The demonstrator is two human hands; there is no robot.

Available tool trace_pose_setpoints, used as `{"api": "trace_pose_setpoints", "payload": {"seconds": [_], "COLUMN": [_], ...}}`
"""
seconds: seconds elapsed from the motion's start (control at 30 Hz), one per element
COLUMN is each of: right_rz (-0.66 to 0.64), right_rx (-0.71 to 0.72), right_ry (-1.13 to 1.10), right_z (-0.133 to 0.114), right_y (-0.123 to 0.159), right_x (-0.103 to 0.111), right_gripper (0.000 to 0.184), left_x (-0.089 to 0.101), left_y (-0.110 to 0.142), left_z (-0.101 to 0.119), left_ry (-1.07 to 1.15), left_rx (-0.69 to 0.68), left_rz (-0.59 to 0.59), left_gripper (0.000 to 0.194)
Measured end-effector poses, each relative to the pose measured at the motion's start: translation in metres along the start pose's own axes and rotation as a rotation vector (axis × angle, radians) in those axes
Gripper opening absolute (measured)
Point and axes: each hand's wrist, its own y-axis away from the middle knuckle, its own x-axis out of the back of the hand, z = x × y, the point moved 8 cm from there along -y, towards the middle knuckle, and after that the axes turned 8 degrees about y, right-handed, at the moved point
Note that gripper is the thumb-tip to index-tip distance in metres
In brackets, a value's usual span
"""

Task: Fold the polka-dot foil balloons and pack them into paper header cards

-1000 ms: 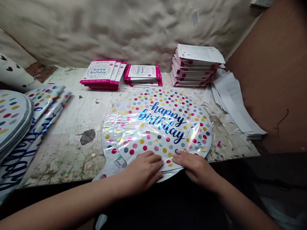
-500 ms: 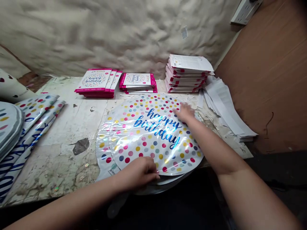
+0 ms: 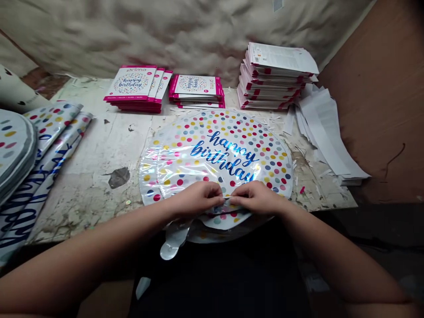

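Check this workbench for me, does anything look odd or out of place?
The white paper strips right of the stacked packets lie in a loose, slumped heap, unlike the neat piles. The worktop also has a dark patch left of the foil balloon.

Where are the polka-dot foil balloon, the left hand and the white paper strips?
Polka-dot foil balloon point(image 3: 223, 158): head view, on its blue lettering.
Left hand point(image 3: 197, 198): head view, on its back.
White paper strips point(image 3: 323, 132): head view, mid-pile.
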Motion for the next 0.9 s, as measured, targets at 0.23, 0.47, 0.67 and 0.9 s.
{"api": "trace_pose_setpoints", "payload": {"seconds": [0.23,0.47,0.67,0.9], "right_rz": [0.196,0.492,0.544,0.710], "right_rx": [-0.141,-0.047,0.129,0.108], "right_ry": [-0.585,-0.718,-0.246,-0.180], "right_z": [0.040,0.053,0.009,0.005], "right_y": [-0.002,0.008,0.037,0.056], "right_x": [-0.001,0.015,0.023,0.023], "right_gripper": [0.030,0.032,0.022,0.015], "left_x": [0.010,0.060,0.059,0.037], "left_y": [0.023,0.066,0.079,0.074], "left_z": [0.004,-0.015,0.010,0.007], "left_ry": [-0.470,-0.723,-0.485,-0.371], "left_rx": [-0.009,-0.107,-0.463,-0.515], "left_rz": [0.059,0.284,0.264,0.119], "left_gripper": [0.019,0.042,0.084,0.062]}}
